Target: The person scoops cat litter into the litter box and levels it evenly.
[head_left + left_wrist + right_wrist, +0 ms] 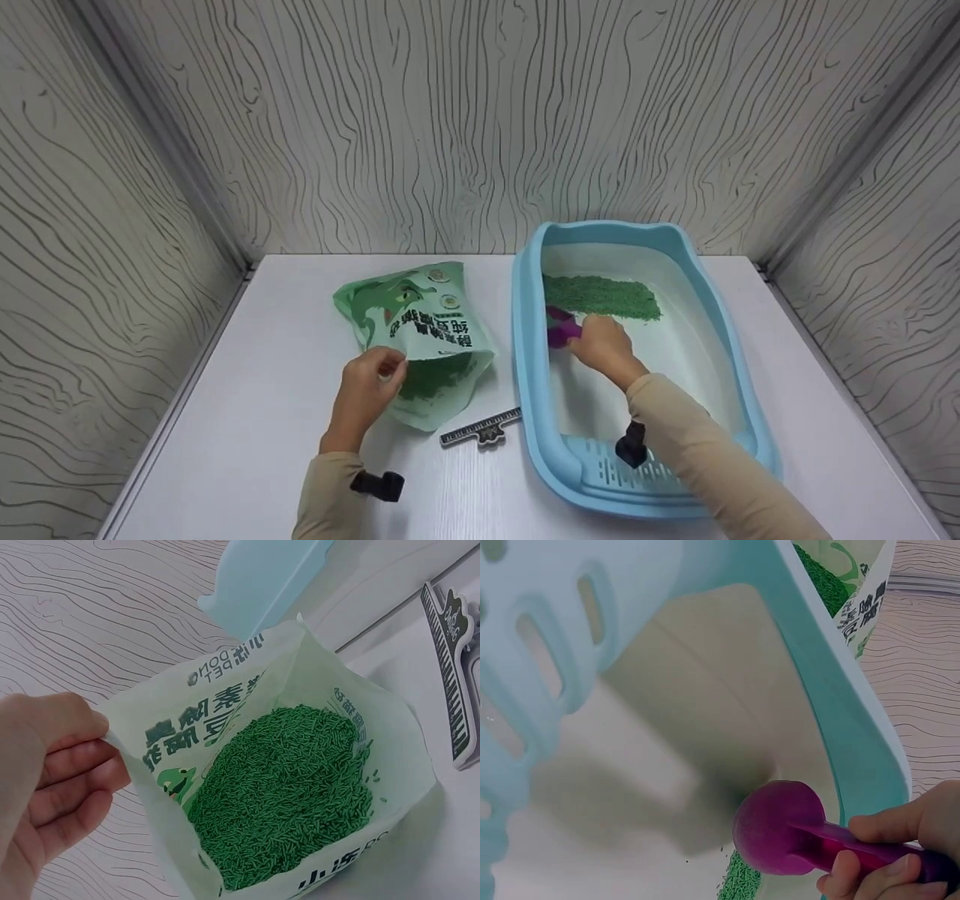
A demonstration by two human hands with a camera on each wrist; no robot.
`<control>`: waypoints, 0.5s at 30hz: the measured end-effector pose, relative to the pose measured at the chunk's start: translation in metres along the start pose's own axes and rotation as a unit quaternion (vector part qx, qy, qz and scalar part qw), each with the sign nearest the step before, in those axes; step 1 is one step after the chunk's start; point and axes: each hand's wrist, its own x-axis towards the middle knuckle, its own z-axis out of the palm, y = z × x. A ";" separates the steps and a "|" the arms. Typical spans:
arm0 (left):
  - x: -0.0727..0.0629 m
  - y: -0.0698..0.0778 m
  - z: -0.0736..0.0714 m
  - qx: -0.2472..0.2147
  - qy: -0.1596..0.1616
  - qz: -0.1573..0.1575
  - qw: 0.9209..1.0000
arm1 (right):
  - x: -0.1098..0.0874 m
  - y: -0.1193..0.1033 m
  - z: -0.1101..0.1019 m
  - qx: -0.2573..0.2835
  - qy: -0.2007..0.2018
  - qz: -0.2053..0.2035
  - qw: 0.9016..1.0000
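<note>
My left hand [366, 391] pinches the edge of the opening of a pale green cat litter bag [431, 319] that lies on the table. Its mouth gapes toward me, and green pellets [289, 795] fill much of the inside in the left wrist view. On the right, my right hand [606, 349] grips the handle of a purple scoop [780, 829], held inside a blue litter box [531, 375] near its left wall. The scoop's rounded back faces the right wrist camera, so its bowl's inside is hidden there. A strip of green pellets [607, 297] covers part of the box's floor, just beyond the scoop.
Between bag and box lies a black-and-white clip [484, 430] with a ruler-like bar, close to the box's left side. A slotted step [630, 469] forms the box's near end. Wood-grain patterned panels [450, 135] enclose the white table [262, 360] at the back and sides.
</note>
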 end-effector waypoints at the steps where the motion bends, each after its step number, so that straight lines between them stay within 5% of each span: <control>1: 0.000 0.000 0.000 0.001 -0.001 -0.001 1.000 | -0.001 0.000 0.000 -0.001 -0.001 0.001 1.000; 15: 0.001 0.001 0.000 0.009 -0.002 -0.011 1.000 | -0.008 0.014 -0.008 -0.025 0.005 0.009 1.000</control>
